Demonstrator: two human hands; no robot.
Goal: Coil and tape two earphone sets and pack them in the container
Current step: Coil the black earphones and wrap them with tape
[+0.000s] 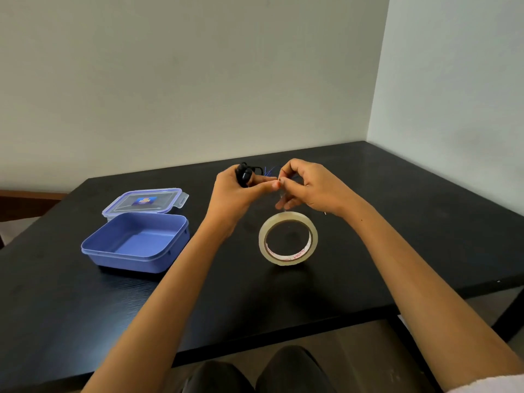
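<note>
My left hand (236, 191) is raised above the black table (397, 236) and holds a coiled black earphone set (244, 174) between its fingers. My right hand (304, 185) pinches a strip of clear tape (279, 194) at the left hand's fingertips. The strip seems to run down to the clear tape roll (287, 241), which stands on edge below the hands. A thin blue wire (268, 170) shows behind the hands on the table. The blue container (136, 245) sits open at the left, with nothing in it.
The container's clear lid (144, 202) with a dark label lies just behind the container. A white wall bounds the table at the back and right. My knees show below the table's near edge.
</note>
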